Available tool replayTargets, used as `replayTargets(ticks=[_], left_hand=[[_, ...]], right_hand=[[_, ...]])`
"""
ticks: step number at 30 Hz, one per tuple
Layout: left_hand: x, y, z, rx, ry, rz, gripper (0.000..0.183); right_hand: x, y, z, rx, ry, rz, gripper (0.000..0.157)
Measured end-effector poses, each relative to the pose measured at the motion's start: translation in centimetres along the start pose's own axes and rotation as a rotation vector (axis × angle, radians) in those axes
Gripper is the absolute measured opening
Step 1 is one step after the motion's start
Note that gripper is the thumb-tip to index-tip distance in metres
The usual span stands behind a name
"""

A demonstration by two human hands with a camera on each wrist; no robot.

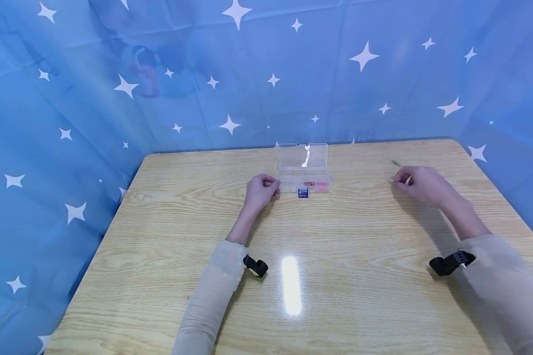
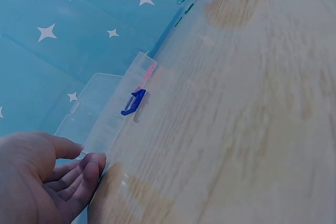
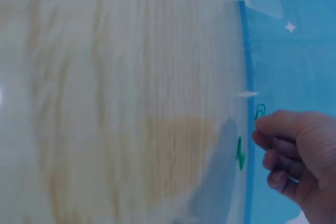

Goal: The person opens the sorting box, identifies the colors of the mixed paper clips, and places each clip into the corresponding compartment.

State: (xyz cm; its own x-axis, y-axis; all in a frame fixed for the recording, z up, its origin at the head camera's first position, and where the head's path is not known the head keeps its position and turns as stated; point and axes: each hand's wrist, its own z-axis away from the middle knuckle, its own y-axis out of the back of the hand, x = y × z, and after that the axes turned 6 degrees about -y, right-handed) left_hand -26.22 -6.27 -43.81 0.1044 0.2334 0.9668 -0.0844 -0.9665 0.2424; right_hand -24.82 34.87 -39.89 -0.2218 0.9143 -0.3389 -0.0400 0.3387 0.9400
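A clear plastic compartment box [image 1: 288, 186] stands at the back of the table with its lid [image 1: 288, 157] raised. Inside lie red paper clips [image 1: 309, 184] and something pink [image 1: 322, 186] at the right end. A blue latch [image 1: 303, 193] hangs at its front. My left hand [image 1: 258, 193] grips the left end of the box, fingertips at its corner. Off to the right, my right hand [image 1: 422, 186] pinches a green paper clip [image 3: 260, 110] between thumb and index finger, above the table in the right wrist view. Another green paper clip [image 1: 396, 163] lies just beyond that hand.
The wood-grain table [image 1: 160, 246] runs back to a blue curtain [image 1: 182, 59] with white stars. More loose green clips [image 2: 189, 9] show near the right hand in the left wrist view. Light glares off the tabletop at front centre.
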Motion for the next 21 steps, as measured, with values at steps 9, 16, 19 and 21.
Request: replayTargets(ticks=[9,16,19,21], left_hand=[[-0.1,-0.1,0.0,0.002,0.0,0.001,0.016],[0.0,-0.1,0.0,0.0,0.007,0.005,0.016],[0.0,0.0,0.0,0.0,0.008,0.0,0.015],[0.1,0.0,0.0,-0.001,0.011,-0.001,0.015]], right_hand=[[-2.4,-0.1,-1.3,0.01,0.037,-0.021,0.011],[-4.4,-0.3,-2.5,0.021,0.057,-0.039,0.008],[-5.3,-0.5,-3.0,0.03,0.073,-0.042,0.007],[-5.9,-0.6,-3.4,0.035,0.084,-0.047,0.006]])
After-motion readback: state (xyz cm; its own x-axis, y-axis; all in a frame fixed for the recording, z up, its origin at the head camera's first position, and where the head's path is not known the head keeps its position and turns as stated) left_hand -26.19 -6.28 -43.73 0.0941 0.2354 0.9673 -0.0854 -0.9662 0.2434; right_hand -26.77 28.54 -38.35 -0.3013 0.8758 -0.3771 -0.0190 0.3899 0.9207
